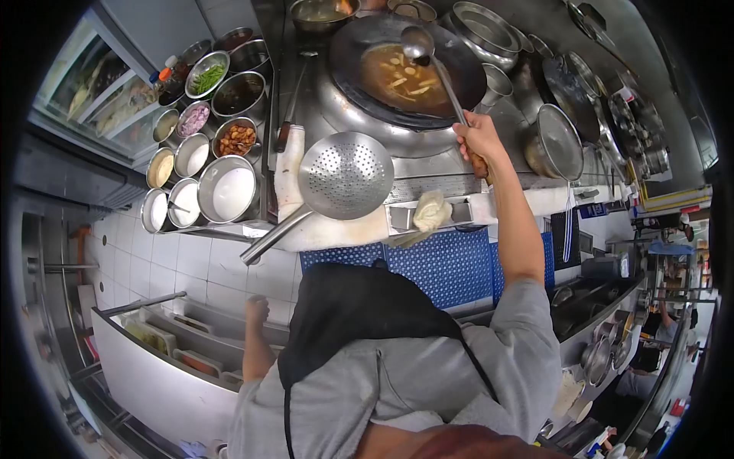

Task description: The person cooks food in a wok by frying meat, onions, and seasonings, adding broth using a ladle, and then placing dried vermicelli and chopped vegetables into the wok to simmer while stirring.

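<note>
My right hand [479, 138] is wrapped round the wooden-ended handle of a long metal ladle [417, 43]. The ladle's bowl is over the far part of a dark wok [348, 57], which holds brown broth with pale pieces [401, 80]. My left hand [257, 309] hangs low at my side, away from the counter, with its fingers curled; whether anything is in it is too small to tell. Between me and the wok, a perforated metal strainer [345, 176] lies on the counter edge, its handle pointing toward the lower left.
Bowls of seasonings stand at the left, among them green pieces [206, 78], a white-filled bowl [229, 190] and a brown-filled one [236, 139]. A crumpled cloth [432, 211] lies at the counter's front edge. A metal pot [556, 144] is at the right; people are far right.
</note>
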The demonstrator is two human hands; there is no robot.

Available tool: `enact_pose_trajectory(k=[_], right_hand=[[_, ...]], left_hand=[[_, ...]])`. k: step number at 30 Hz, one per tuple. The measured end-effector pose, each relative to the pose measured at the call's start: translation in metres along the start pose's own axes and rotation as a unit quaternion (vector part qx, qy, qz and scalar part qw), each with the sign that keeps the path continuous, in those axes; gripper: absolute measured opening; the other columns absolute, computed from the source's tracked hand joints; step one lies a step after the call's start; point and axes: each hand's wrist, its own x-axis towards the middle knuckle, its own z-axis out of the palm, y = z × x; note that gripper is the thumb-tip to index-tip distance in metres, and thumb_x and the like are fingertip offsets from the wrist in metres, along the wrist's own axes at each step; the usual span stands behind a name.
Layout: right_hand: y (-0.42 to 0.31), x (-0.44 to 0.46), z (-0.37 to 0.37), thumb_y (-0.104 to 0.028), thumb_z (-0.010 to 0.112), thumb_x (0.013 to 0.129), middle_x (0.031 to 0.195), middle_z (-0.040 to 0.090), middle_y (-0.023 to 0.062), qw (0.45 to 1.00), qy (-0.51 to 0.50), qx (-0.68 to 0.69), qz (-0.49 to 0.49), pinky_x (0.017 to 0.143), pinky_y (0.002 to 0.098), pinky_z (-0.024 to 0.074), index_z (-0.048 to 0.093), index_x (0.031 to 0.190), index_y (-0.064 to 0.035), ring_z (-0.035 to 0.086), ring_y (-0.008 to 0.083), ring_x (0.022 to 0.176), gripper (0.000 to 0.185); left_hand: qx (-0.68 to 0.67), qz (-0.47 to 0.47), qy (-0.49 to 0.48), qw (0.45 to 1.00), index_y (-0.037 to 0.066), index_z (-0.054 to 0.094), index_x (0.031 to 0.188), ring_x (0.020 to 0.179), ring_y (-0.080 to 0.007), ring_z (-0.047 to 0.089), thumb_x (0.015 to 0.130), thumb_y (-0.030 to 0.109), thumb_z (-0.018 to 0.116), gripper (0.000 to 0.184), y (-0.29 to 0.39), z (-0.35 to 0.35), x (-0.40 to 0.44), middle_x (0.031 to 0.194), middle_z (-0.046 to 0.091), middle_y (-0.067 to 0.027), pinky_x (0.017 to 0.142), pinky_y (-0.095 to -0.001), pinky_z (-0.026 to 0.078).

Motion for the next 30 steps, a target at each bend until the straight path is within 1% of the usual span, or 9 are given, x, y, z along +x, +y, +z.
enact_pose_trajectory(k=[4,11,15,20,23,27,28,29,30], right_hand=[[0.010,-0.016,-0.034,-0.006,0.062,0.093,0.063,0.053,0.0008,0.992,-0.072,0.091,0.052,0.035,0.0283,0.0393,0.061,0.102,-0.0007,0.049,0.0104,0.043,0.010],[0.030,-0.002,-0.044,-0.006,0.062,0.093,0.064,0.053,0.0000,0.996,-0.048,0.062,0.041,0.035,0.0270,0.0392,0.063,0.109,-0.0018,0.049,0.0093,0.043,0.016],[0.035,-0.006,-0.065,-0.005,0.062,0.092,0.064,0.054,0.0008,0.995,-0.071,0.060,0.022,0.036,0.0277,0.0403,0.062,0.101,-0.0018,0.050,0.0100,0.042,0.010],[0.046,0.021,-0.058,-0.004,0.060,0.094,0.064,0.053,0.0016,0.996,0.045,-0.073,-0.037,0.033,0.0286,0.0390,0.059,0.126,0.0007,0.049,0.0107,0.039,0.032],[0.056,0.031,-0.056,-0.006,0.061,0.094,0.064,0.053,0.0012,1.000,-0.012,0.006,-0.019,0.034,0.0281,0.0388,0.061,0.124,0.0009,0.050,0.0100,0.041,0.030],[0.050,0.006,-0.063,-0.010,0.063,0.088,0.061,0.056,0.0028,0.986,-0.036,-0.130,-0.097,0.042,0.0313,0.0395,0.065,0.126,-0.0081,0.051,0.0118,0.044,0.038],[0.041,-0.015,-0.061,-0.011,0.062,0.088,0.062,0.057,0.0040,0.983,-0.015,-0.151,-0.103,0.044,0.0328,0.0412,0.065,0.127,-0.0093,0.051,0.0123,0.045,0.039],[0.045,-0.020,-0.061,-0.013,0.061,0.089,0.062,0.056,0.0041,0.975,0.024,-0.187,-0.114,0.045,0.0322,0.0423,0.063,0.131,-0.0118,0.050,0.0108,0.046,0.041],[0.025,-0.043,-0.059,-0.014,0.065,0.091,0.086,0.071,0.0206,0.947,0.058,-0.284,-0.135,0.068,0.0388,0.0519,0.060,0.134,-0.0074,0.072,0.0321,0.076,0.044]], left_hand=[[0.097,0.039,0.053,0.993,0.002,0.068,0.116,0.050,-0.0146,0.056,0.077,0.009,0.068,0.039,0.016,0.021,-0.013,0.062,0.060,-0.0056,0.045,-0.0312,0.044],[0.070,0.002,0.058,0.996,0.001,0.067,0.116,0.052,-0.0161,0.059,0.067,-0.005,0.070,0.050,-0.004,0.044,-0.043,0.066,0.065,-0.0103,0.047,-0.0310,0.046],[0.092,0.027,0.068,0.993,-0.003,0.065,0.118,0.049,-0.0148,0.054,0.073,-0.011,0.055,0.047,-0.049,0.052,-0.051,0.061,0.059,-0.0062,0.044,-0.0306,0.043],[0.068,0.031,0.118,0.990,-0.003,0.068,0.113,0.051,-0.0166,0.060,0.077,-0.006,0.052,0.040,-0.052,0.060,-0.103,0.063,0.062,-0.0080,0.046,-0.0305,0.047],[0.107,0.115,0.140,0.977,-0.003,0.069,0.112,0.052,-0.0170,0.061,0.078,-0.003,0.052,0.038,-0.092,0.053,-0.089,0.066,0.063,-0.0086,0.047,-0.0299,0.047],[0.092,0.103,0.176,0.975,-0.004,0.070,0.108,0.057,-0.0193,0.064,0.078,0.001,0.054,0.035,-0.112,0.037,-0.071,0.072,0.067,-0.0112,0.050,-0.0335,0.050],[0.065,0.028,0.208,0.976,-0.001,0.071,0.092,0.074,-0.0293,0.068,0.086,0.018,0.062,0.022,-0.049,0.041,-0.118,0.081,0.071,-0.0185,0.068,-0.0409,0.051],[0.054,0.099,0.280,0.953,-0.001,0.069,0.088,0.068,-0.0276,0.066,0.087,0.019,0.063,0.021,-0.062,0.032,-0.101,0.075,0.069,-0.0171,0.064,-0.0423,0.050],[0.061,0.096,0.268,0.957,0.002,0.072,0.094,0.067,-0.0264,0.066,0.087,0.019,0.064,0.020,-0.057,0.011,-0.085,0.073,0.069,-0.0154,0.064,-0.0405,0.051]])
